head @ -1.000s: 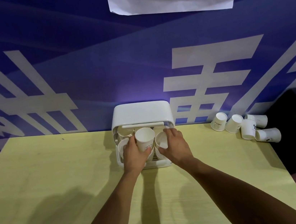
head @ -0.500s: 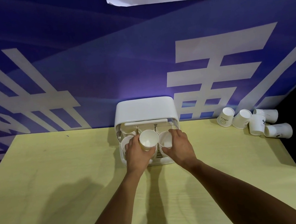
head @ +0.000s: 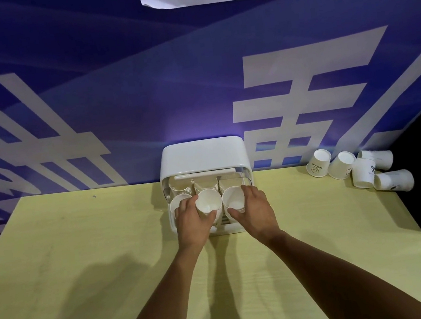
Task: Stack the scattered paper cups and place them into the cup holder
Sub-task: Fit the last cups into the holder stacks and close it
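We have both hands at the front of the white cup holder [head: 203,157], which stands against the blue wall at the far edge of the yellow table [head: 83,256]. Our left hand [head: 192,222] is wrapped around the middle cup stack [head: 208,203], thumb on its near side and fingers round its left, mouth up, long axis close to upright and leaning a little toward us. Our right hand [head: 255,211] curls around the right-hand cup [head: 233,199], fingers over its far rim and thumb at its near wall; it looks like a grasp, though how firm we cannot tell. A third cup mouth [head: 177,203] shows just left of our left hand, partly covered by it.

The coming move, as we judge it, turns on straight down: the stack in our left hand sits above the middle front slot, so it needs settling along its own axis, not sideways.

The loose cups [head: 358,170] lie well apart to the right, near the wall at the table's right edge, most tipped on their sides with mouths pointing various ways. Our right hand is the nearer one for them.

Hidden: the slot floors, how deep each stack sits, and how many cups each holds. The back row under the lid shows only as dim rims.
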The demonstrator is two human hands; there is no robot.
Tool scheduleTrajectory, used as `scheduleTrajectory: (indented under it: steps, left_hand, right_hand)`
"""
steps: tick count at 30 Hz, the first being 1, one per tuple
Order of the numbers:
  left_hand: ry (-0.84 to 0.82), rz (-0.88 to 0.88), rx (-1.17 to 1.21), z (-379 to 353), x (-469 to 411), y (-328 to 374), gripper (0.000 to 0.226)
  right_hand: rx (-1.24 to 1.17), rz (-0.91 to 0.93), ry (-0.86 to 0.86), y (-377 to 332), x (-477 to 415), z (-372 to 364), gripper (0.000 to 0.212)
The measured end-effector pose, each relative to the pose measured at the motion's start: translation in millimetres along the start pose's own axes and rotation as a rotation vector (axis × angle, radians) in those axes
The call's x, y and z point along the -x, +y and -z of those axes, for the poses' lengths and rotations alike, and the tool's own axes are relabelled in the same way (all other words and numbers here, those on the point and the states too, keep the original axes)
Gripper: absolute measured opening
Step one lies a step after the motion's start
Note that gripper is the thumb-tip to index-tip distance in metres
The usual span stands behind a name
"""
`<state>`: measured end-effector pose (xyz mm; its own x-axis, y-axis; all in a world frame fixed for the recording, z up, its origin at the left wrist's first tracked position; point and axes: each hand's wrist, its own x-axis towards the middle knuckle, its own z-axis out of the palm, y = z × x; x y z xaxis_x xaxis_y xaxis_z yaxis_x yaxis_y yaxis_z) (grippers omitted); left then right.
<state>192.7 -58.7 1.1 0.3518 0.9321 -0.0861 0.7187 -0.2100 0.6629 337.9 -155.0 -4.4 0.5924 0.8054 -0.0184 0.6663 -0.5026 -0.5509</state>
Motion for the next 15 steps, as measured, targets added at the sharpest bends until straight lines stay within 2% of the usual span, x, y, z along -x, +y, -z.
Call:
scheduleTrajectory:
  steps: [15]
  left_hand:
    - [0.016,0.016,-0.015,-7.0,-1.0,0.7,0.066]
  right_hand:
    - [-0.040,-0.060,0.001,-1.9,-0.6,-6.7,0.066]
